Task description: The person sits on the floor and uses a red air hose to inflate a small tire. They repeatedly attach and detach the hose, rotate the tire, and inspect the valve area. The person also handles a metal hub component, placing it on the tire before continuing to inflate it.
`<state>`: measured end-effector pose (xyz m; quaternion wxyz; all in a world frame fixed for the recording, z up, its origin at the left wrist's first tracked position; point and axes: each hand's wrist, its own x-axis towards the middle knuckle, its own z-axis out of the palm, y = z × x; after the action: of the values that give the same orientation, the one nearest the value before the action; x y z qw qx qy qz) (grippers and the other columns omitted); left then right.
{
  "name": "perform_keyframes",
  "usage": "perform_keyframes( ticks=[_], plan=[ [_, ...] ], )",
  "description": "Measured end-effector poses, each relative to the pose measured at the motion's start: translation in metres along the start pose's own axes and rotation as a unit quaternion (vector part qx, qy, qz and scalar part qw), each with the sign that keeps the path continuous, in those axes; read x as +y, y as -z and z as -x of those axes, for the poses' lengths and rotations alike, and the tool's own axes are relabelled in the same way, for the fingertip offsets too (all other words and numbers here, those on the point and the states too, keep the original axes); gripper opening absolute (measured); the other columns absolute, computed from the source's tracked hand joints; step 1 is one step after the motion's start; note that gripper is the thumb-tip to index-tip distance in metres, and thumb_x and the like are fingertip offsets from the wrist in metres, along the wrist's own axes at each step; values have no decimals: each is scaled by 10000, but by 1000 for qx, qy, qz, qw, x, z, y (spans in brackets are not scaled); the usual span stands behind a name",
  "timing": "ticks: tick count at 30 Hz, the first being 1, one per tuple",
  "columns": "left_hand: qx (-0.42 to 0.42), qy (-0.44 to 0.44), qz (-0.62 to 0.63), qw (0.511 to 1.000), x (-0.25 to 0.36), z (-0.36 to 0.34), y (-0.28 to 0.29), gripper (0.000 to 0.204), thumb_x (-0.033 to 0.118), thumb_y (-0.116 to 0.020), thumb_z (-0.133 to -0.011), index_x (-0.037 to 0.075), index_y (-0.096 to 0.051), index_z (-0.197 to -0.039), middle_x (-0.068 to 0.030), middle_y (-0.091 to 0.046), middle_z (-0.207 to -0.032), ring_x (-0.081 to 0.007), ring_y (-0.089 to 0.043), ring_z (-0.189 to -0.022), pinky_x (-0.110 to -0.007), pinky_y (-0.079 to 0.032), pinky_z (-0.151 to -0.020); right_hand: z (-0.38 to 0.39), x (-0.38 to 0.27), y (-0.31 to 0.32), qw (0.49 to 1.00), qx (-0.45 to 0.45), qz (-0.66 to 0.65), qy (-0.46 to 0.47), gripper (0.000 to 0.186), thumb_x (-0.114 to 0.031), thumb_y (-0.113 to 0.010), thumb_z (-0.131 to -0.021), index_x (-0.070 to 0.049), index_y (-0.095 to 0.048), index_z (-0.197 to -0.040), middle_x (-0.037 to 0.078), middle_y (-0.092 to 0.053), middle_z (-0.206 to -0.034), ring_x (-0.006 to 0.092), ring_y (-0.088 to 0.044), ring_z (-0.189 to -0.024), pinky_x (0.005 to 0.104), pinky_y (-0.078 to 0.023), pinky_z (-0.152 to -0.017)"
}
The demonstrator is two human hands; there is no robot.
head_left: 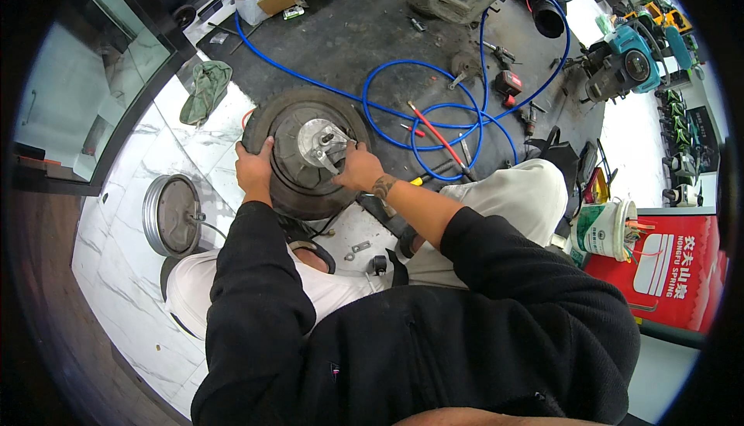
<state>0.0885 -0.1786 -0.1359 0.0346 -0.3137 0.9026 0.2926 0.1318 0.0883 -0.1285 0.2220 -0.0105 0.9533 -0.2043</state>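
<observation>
A small scooter-type wheel (293,203) with a black tyre stands tilted between my knees. At its hub sits a silver drum brake (316,133) with a metal arm. My left hand (254,169) is closed around the tyre's left side, thumb on the sidewall. The fingers of my right hand (359,169) are closed at the brake's metal arm, near the tyre's right side; their tips are partly hidden. A bare metal wheel hub (172,217) with a cable lies on the tiles to the left. Small metal pieces (359,248) lie on the floor below the wheel.
A coiled blue hose (387,69) crosses the dark mat, with red-handled tyre levers (442,137) and a red-and-black power tool (508,82) nearby. A green cloth (206,93) lies left. At right stand a white bucket (604,231) and a red box (659,267).
</observation>
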Motion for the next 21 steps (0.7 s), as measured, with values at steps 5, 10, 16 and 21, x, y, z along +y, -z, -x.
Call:
perform_keyframes(
  ticks=[5,10,16,21],
  plan=[
    [-4,-5,5,1000,3,-7,-1,1115,764,-744,-821,87,-390,-1634,-279,-678,-1362,-452,-652,-1269,-534,-518,-1045,-5,3,7,1000,-16,-16,20,1210,-473,-916,-729,116,-317,-1599,393,-473,-1471,496,-674,-1189,478,-591,-990],
    [-23,2,11,1000,4,-11,0,1170,771,-752,-805,60,-359,-1647,-302,-630,-1438,-480,-619,-1311,-532,-496,-1083,-10,6,5,1000,-13,-12,22,1060,-472,-913,-735,107,-456,-1497,376,-512,-1398,524,-659,-1179,504,-569,-1012],
    [2,6,4,1000,2,-5,-3,1102,779,-730,-823,115,-388,-1633,-264,-689,-1342,-450,-659,-1259,-538,-515,-1052,-3,3,2,1000,-1,-26,17,924,-452,-897,-762,93,-537,-1415,386,-476,-1434,524,-655,-1184,503,-565,-1028],
    [10,3,-20,1000,2,-3,-3,1094,784,-736,-814,130,-403,-1625,-258,-694,-1314,-445,-668,-1238,-546,-522,-1040,7,-6,5,1000,-24,-18,-1,860,-428,-870,-809,97,-544,-1407,380,-441,-1492,515,-653,-1203,489,-563,-1061]
  ],
)
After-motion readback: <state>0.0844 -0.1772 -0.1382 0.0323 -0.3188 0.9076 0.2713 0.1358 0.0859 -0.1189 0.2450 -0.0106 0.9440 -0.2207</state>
